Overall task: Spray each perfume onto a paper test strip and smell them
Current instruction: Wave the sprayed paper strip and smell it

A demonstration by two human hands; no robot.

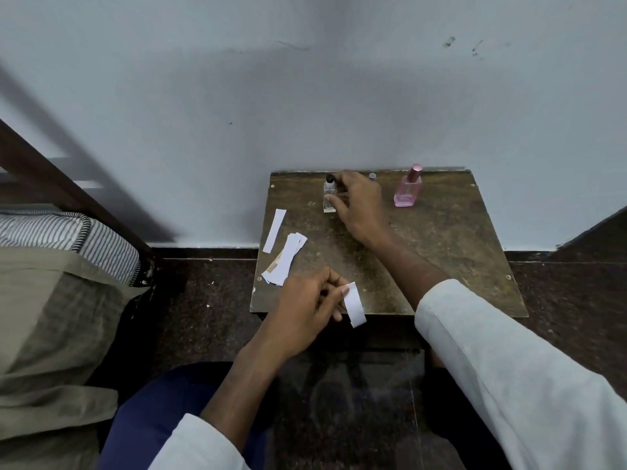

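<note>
A small clear perfume bottle (329, 194) with a black cap stands at the back of the worn wooden table (441, 252). My right hand (359, 206) wraps its fingers around that bottle. A pink perfume bottle (408, 188) with a pink cap stands to the right. Behind my right hand only the grey cap of a third bottle (372, 176) shows. My left hand (307, 301) pinches a white paper strip (354, 304) at the table's front edge. A single strip (275, 230) and a pile of strips (285, 259) lie on the table's left side.
The table stands against a pale wall. A bed with a striped pillow (68, 239) and a dark wooden frame (78, 198) fills the left. Dark stone floor (203, 307) surrounds the table. My knee in blue cloth (159, 412) is below.
</note>
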